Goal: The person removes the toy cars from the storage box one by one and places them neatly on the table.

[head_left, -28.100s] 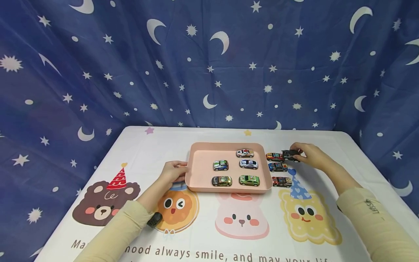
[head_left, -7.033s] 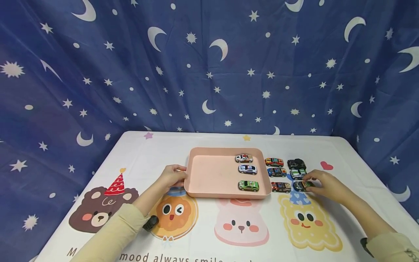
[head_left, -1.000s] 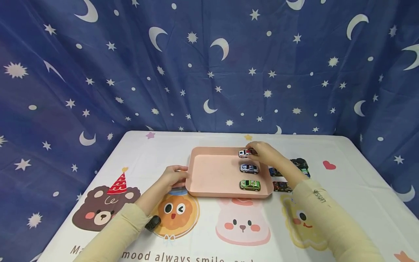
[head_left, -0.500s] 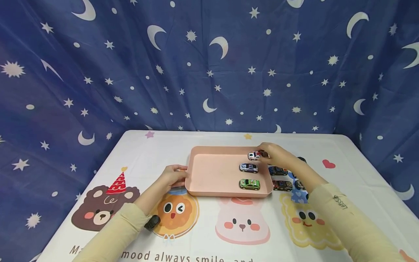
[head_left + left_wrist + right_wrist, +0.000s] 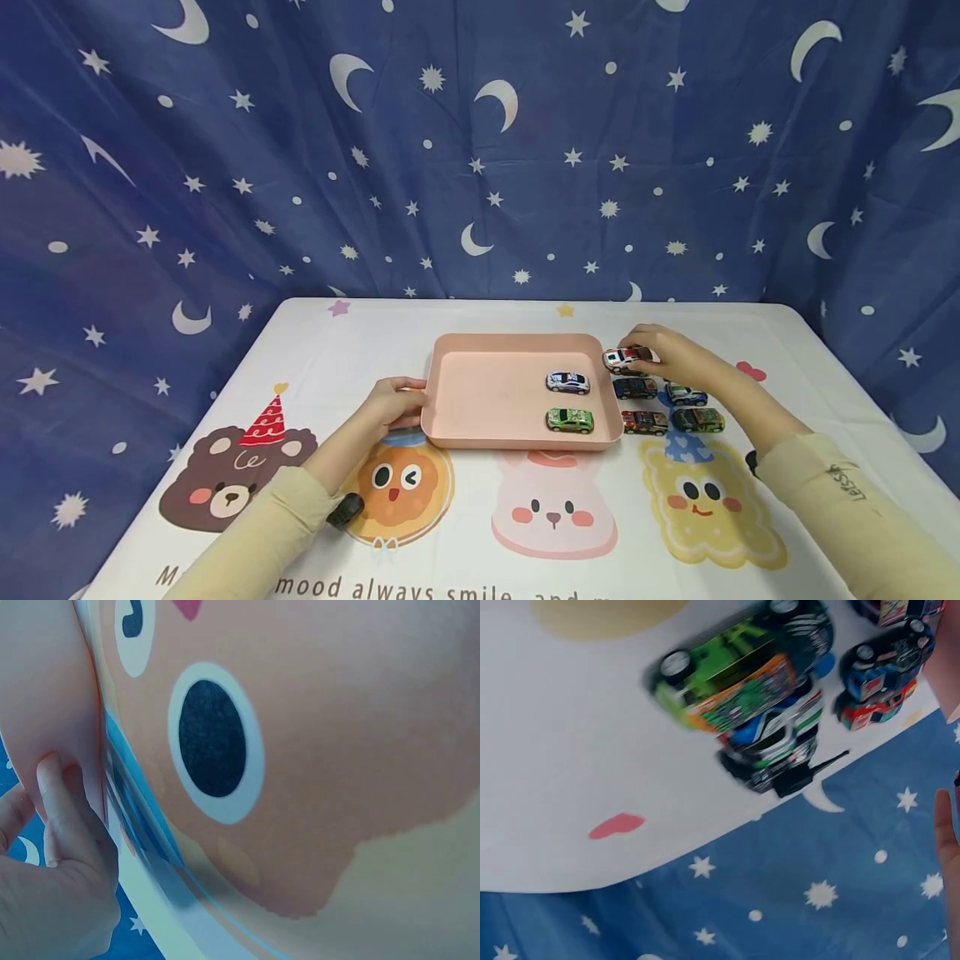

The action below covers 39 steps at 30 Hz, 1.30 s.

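Observation:
My left hand [image 5: 393, 403] holds the left side of the shallow pink tray [image 5: 480, 343]; in the left wrist view its fingers [image 5: 60, 787] rest against the tray's wall. My right hand [image 5: 667, 354] pinches a white and red toy car [image 5: 628, 360] just past the tray's right rim, over the back of the parked cars. In the right wrist view that hand shows only at the right edge. Inside the tray stand a white and blue toy car [image 5: 567, 382] and a green toy car [image 5: 569, 420].
Right of the tray, several toy cars stand in two columns: a blue one [image 5: 635, 388], a dark red one [image 5: 645, 422], a white and green one [image 5: 686, 394] and a dark green one [image 5: 698, 419]. A blue star-patterned curtain [image 5: 525, 167] hangs behind the white printed tablecloth [image 5: 360, 342].
My right hand has carried the white and red toy car from the tray's back right corner rightward over the rim. My left hand has stayed on the tray's left side.

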Available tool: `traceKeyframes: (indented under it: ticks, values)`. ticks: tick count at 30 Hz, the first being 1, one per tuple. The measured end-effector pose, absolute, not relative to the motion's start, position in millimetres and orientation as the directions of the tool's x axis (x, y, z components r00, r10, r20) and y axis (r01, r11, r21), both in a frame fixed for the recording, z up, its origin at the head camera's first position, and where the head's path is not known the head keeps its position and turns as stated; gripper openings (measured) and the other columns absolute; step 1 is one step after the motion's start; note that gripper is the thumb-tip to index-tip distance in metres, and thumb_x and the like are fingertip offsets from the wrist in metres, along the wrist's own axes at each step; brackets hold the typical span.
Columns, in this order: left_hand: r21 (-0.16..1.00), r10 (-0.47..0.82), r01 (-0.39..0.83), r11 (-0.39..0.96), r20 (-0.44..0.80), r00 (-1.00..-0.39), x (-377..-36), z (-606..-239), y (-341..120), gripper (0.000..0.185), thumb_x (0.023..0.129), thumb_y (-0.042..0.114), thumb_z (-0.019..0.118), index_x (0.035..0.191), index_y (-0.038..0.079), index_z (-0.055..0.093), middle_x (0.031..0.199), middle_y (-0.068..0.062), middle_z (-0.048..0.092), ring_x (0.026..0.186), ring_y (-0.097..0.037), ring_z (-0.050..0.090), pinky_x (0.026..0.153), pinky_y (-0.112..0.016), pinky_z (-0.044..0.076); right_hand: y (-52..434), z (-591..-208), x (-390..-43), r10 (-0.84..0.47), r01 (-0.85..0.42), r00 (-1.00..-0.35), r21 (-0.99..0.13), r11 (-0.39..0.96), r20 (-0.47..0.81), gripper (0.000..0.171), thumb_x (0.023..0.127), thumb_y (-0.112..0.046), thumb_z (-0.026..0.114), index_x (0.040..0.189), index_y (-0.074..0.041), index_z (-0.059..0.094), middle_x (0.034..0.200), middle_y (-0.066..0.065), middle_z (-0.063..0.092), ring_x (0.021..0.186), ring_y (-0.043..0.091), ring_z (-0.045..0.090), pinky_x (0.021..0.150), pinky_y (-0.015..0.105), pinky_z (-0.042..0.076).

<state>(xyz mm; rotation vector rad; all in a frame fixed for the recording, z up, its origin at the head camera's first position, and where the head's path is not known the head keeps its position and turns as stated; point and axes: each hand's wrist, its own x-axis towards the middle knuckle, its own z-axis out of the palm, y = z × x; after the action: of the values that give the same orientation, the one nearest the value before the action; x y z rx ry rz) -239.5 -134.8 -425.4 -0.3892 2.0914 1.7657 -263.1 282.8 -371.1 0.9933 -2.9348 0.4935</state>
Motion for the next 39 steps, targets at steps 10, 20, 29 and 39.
traceKeyframes:
  ticks: [10,20,29,39]
  values:
    - [0.883,0.040,-0.436,0.177,-0.449,-0.893,-237,-425,-136,0.043,0.084,0.002,0.062,0.126,-0.004,0.051,0.081,-0.001,0.064,0.062,-0.005,0.063,0.053,-0.016,0.056,314,-368,-252,-0.582,-0.597,-0.802,-0.219,0.772,0.135,0.025,0.081,-0.003,0.069,0.105,0.005,0.065,0.095,0.012,0.064,0.080,0.018,0.057,0.068,0.036,0.054]
    - [0.882,0.032,-0.436,0.180,-0.448,-0.893,-238,-424,-136,0.043,0.084,0.002,0.062,0.125,-0.004,0.052,0.083,-0.003,0.066,0.063,-0.006,0.063,0.052,-0.017,0.056,338,-371,-247,-0.532,-0.542,-0.840,-0.179,0.821,0.103,0.024,0.079,0.001,0.070,0.102,0.006,0.065,0.094,0.013,0.064,0.080,0.020,0.058,0.068,0.036,0.056]
    - [0.885,0.031,-0.427,0.187,-0.440,-0.898,-238,-426,-134,0.042,0.084,0.003,0.062,0.125,-0.004,0.053,0.082,-0.001,0.063,0.062,-0.005,0.062,0.053,-0.017,0.056,361,-379,-245,-0.509,-0.519,-0.855,-0.160,0.840,0.104,0.027,0.078,0.001,0.071,0.103,0.007,0.065,0.091,0.012,0.064,0.075,0.015,0.055,0.063,0.032,0.053]
    - [0.883,0.036,-0.431,0.187,-0.445,-0.895,-239,-426,-136,0.043,0.085,0.003,0.063,0.126,-0.003,0.052,0.082,-0.001,0.064,0.063,-0.005,0.063,0.053,-0.016,0.056,386,-388,-247,-0.511,-0.524,-0.851,-0.124,0.843,0.124,0.027,0.073,0.004,0.073,0.098,0.008,0.066,0.084,0.007,0.063,0.070,0.010,0.047,0.057,0.028,0.047]
